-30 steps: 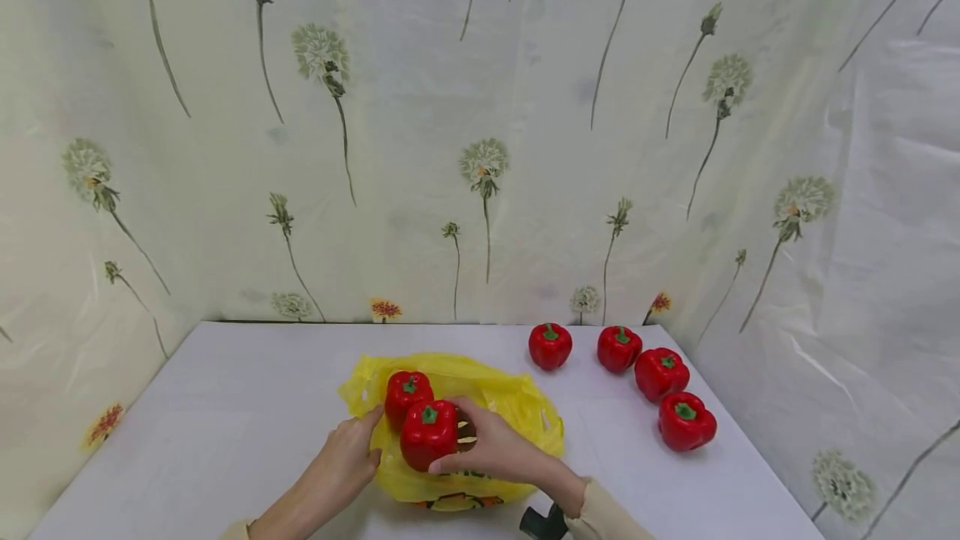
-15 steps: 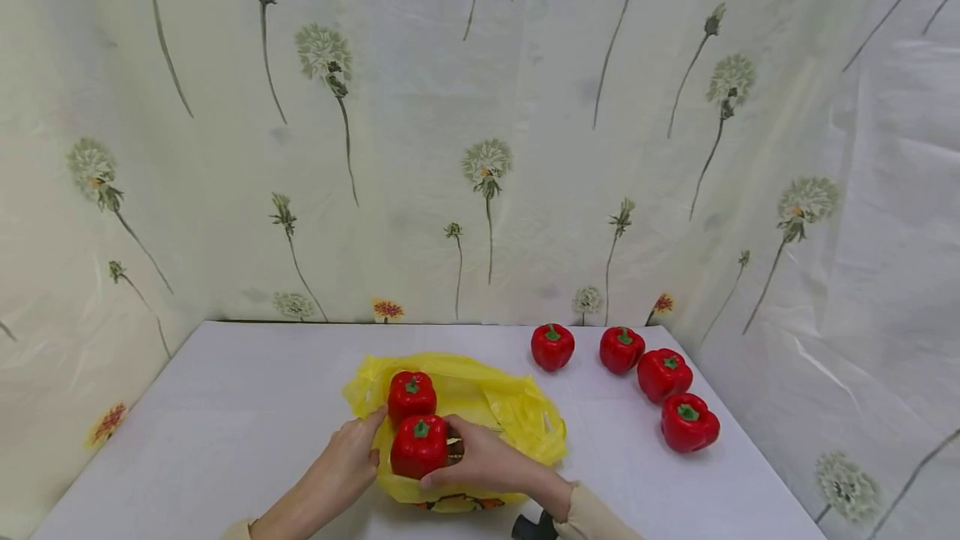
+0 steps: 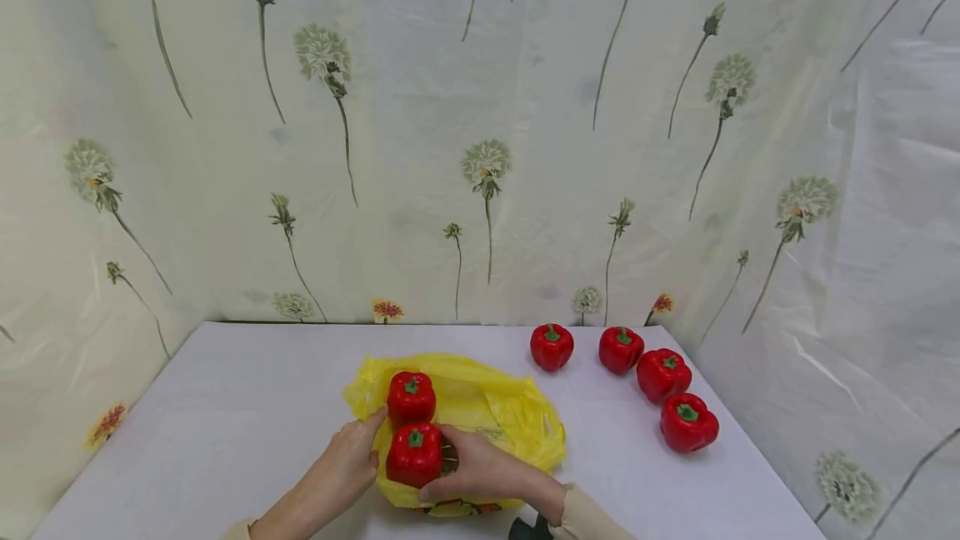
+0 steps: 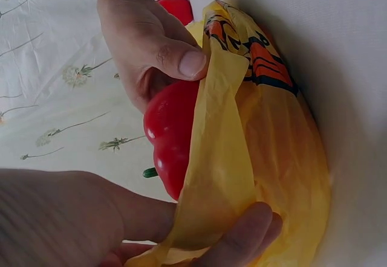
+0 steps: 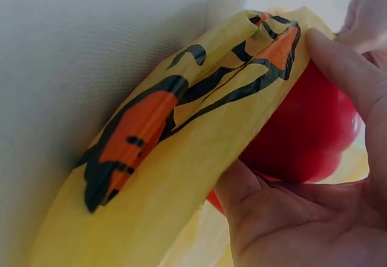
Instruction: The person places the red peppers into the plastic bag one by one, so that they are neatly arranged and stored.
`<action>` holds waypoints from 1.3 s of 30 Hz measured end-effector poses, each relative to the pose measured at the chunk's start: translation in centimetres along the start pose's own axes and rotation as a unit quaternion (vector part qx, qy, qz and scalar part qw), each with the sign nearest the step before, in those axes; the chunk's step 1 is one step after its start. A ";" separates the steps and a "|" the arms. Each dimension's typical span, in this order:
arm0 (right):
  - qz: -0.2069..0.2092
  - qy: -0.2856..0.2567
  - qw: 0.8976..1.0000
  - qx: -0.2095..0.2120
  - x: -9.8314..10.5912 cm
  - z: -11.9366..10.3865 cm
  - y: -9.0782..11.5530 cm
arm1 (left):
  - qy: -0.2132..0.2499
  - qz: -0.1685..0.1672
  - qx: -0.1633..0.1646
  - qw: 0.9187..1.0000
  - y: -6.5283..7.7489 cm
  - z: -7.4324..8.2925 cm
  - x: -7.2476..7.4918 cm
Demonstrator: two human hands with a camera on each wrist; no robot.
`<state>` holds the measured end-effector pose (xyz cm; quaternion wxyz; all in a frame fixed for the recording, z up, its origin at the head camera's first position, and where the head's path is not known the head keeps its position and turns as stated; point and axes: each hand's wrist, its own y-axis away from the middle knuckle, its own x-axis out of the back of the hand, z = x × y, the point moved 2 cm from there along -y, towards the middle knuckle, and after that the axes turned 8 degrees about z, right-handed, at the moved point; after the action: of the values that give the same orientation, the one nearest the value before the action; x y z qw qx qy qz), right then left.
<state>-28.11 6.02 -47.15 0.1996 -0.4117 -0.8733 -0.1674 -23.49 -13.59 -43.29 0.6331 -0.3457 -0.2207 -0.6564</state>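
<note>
A yellow plastic bag (image 3: 525,419) lies with its mouth spread wide on the table, orange and black print on its near side. My right hand (image 3: 480,467) grips a red bell pepper (image 3: 415,458) at the bag's near left, thumb toward me. In the right wrist view the bag's rim (image 5: 199,176) covers part of that pepper (image 5: 308,128). Just behind it in the bag sits another red bell pepper (image 3: 411,396). My left hand (image 3: 341,458) pinches the bag's left edge; the left wrist view shows the yellow film (image 4: 217,176) between its thumb and fingers.
Several more red bell peppers stand right of the bag: one at the back (image 3: 551,347), others along the table's right edge (image 3: 663,375). The white table (image 3: 255,398) meets a dandelion-patterned curtain (image 3: 405,123) behind and at both sides.
My right hand has brought its pepper down, toward me and slightly left, to the bag's near left side. My left hand has stayed at the bag's edge.
</note>
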 end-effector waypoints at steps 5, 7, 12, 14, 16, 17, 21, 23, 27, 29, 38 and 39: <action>0.001 0.001 1.000 0.014 0.1 0.1 0.1 | -0.002 0.006 -0.005 1.000 0.0 -0.1 -0.1; 0.002 -0.002 1.000 0.018 0.2 0.2 0.2 | -0.002 0.010 -0.008 1.000 0.1 -0.1 -0.1; 0.008 -0.007 1.000 0.009 0.8 0.6 0.5 | -0.004 0.009 -0.005 1.000 0.0 -0.1 -0.1; 0.013 -0.008 1.000 0.000 1.1 0.6 0.6 | -0.002 0.007 -0.001 1.000 0.0 -0.1 -0.2; 0.018 -0.010 1.000 -0.005 1.6 0.6 0.8 | -0.002 0.007 0.000 1.000 0.0 -0.1 -0.2; 0.020 -0.012 1.000 -0.005 1.8 0.5 0.9 | -0.002 0.007 0.001 1.000 0.0 -0.1 -0.2; 0.023 -0.025 0.999 -0.001 2.5 0.3 1.2 | -0.005 0.007 0.004 1.000 0.0 -0.2 -0.3; 0.026 -0.026 0.999 0.007 2.8 0.3 1.3 | -0.005 0.006 0.006 1.000 0.0 -0.2 -0.3; 0.031 -0.026 0.999 0.018 3.4 0.1 1.5 | -0.005 0.003 0.011 1.000 -0.1 -0.2 -0.3; 0.038 -0.023 0.999 0.021 3.8 0.0 1.6 | -0.005 0.003 0.013 1.000 -0.1 -0.2 -0.2; 0.072 -0.045 0.996 0.028 5.8 -0.4 2.3 | -0.005 0.008 0.005 1.000 -0.1 -0.2 -0.3; 0.077 -0.043 0.996 0.030 6.1 -0.5 2.4 | -0.005 0.009 0.003 1.000 -0.1 -0.3 -0.3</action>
<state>-29.69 11.22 -43.43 0.1863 -0.4788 -0.8511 -0.1076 -23.60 -13.57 -43.68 0.6389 -0.3490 -0.2226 -0.6484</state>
